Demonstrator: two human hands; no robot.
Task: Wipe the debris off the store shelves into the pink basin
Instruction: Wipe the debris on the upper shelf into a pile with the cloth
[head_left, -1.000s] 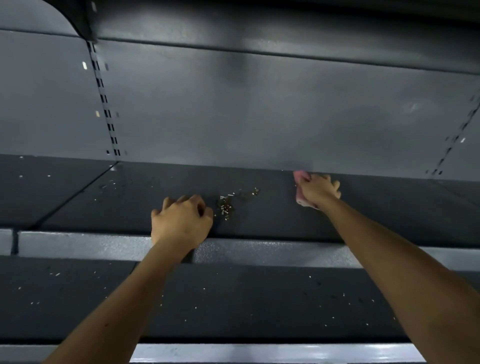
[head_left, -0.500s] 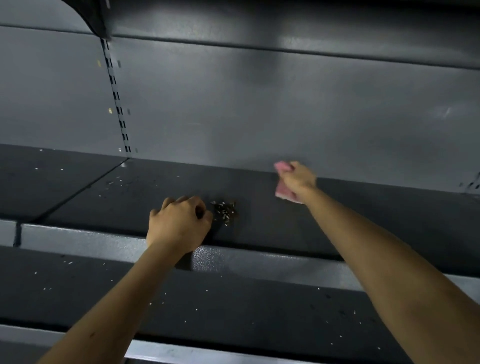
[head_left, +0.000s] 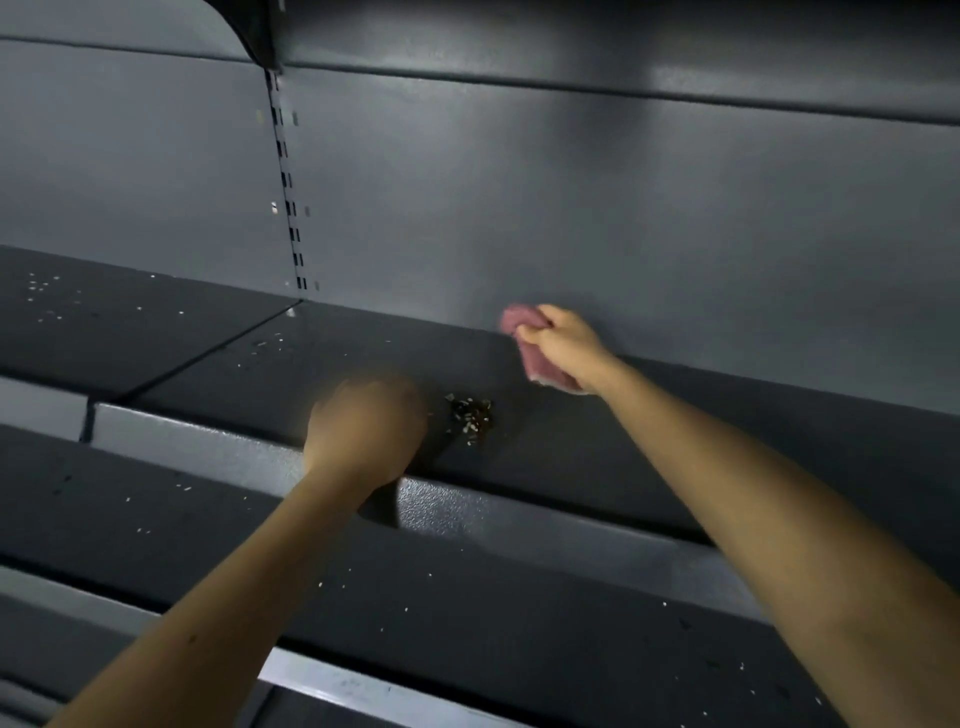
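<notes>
Gathering step. Right hand (head_left: 563, 340) grips cloth (head_left: 537, 364) at 1 o'clock from debris pile (head_left: 472, 413); left hand (head_left: 363, 431) blurred — state indeterminate. Likely next: sweep pile toward 6 o'clock.

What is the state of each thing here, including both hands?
Crumpled pink cloth: gripped by the right hand, at the rear of the dark grey metal shelf.
Small pile of pale debris: heaped on that shelf, not swept off.
Left hand: blurred beside the pile; grip unclear.
Lower dark shelf: dotted with pale specks.
</notes>
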